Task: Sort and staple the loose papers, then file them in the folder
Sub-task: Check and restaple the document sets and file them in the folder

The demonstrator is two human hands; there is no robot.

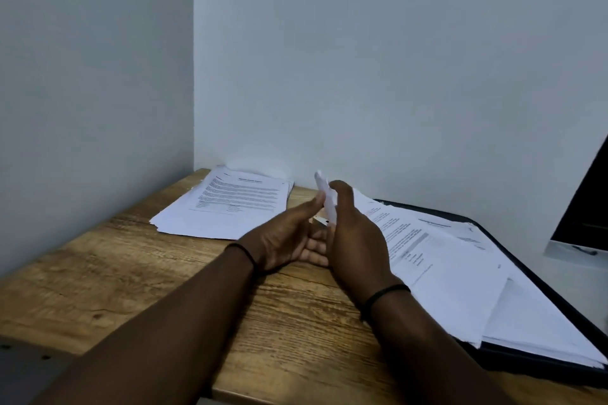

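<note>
Both my hands meet over the middle of the wooden desk (131, 289). My right hand (355, 240) grips a narrow white object (325, 197) held upright; it is blurred, and I cannot tell whether it is a stapler or folded paper. My left hand (286, 240) lies palm up beside it with fingers spread, its thumb tip touching the white object. One pile of printed papers (230, 204) lies at the back left by the wall corner. A second, fanned pile (444, 273) rests on an open black folder (543, 367) at the right.
Grey walls close the desk at the back and on the left. A dark screen (592, 207) leans in at the right edge, past the folder. The desk's front edge runs close below my forearms.
</note>
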